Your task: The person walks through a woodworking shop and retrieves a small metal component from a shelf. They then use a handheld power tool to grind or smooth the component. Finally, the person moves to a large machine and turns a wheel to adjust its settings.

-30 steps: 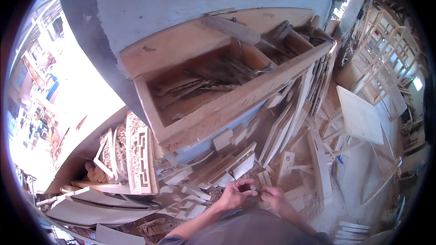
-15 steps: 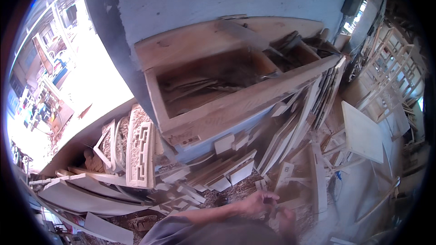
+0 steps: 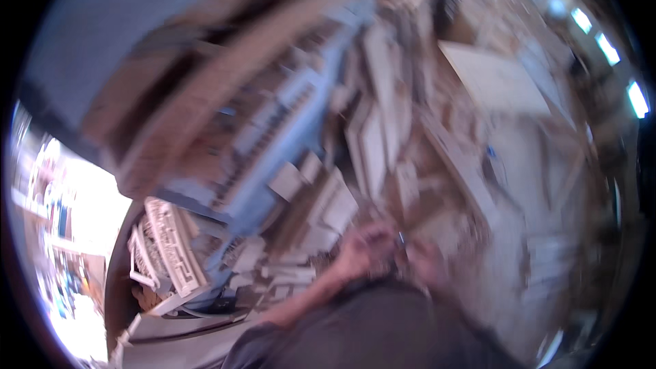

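My left hand (image 3: 363, 249) and my right hand (image 3: 425, 261) are close together in front of my body, low in the head view. Motion blurs both. The fingers of the left hand look curled inward, toward the right hand. Between the two hands a small shiny thing (image 3: 402, 238) glints, too small and smeared to name. The right hand's fingers bend toward it as well. Just beyond the hands lie pale wood offcuts (image 3: 335, 201), apart from them.
A wooden box frame (image 3: 205, 96) stands at the far left. Long boards (image 3: 372, 143) lean beyond my hands, and a pale square panel (image 3: 493, 78) stands at the far right. Carved wooden pieces (image 3: 171, 242) rest at the left. A long beam (image 3: 461, 167) lies to the right.
My view has swung right, so the box frame and carved pieces sit further left and tilted. Both hands remain close together, and a glint now shows between them.
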Demonstrator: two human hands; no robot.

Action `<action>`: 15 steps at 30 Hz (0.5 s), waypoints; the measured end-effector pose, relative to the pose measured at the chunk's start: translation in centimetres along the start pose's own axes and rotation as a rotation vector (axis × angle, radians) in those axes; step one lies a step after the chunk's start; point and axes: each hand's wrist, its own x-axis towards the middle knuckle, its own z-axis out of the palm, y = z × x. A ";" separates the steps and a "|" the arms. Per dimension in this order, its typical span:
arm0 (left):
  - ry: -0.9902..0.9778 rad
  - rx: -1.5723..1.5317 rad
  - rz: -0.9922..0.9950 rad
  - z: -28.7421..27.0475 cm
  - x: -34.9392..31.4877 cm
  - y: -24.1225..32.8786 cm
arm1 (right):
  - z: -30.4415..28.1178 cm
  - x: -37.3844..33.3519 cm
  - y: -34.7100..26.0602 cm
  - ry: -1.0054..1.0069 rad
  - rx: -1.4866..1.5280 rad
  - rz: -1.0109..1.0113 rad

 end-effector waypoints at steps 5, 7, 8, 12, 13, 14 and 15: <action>0.082 0.051 0.125 4.0 1.8 0.1 | -3.0 -0.7 -1.5 0.003 0.112 -0.075; 0.050 -0.045 0.098 6.5 2.0 -0.7 | -4.4 -2.6 -1.5 0.018 0.181 -0.085; 0.039 -0.089 0.097 7.5 2.3 -1.0 | -5.2 -3.1 -1.5 0.014 0.210 -0.101; 0.035 -0.015 0.079 11.3 3.2 -2.9 | -8.8 -5.2 -0.7 0.057 0.217 -0.133; 0.027 -0.016 0.067 12.1 3.3 -3.3 | -9.7 -5.8 -0.6 0.052 0.234 -0.135; 0.010 -0.024 0.050 13.1 3.7 -3.9 | -10.8 -6.5 -0.4 0.060 0.246 -0.138; -0.019 -0.018 0.037 14.1 4.0 -4.5 | -11.8 -7.2 -0.2 0.081 0.288 -0.135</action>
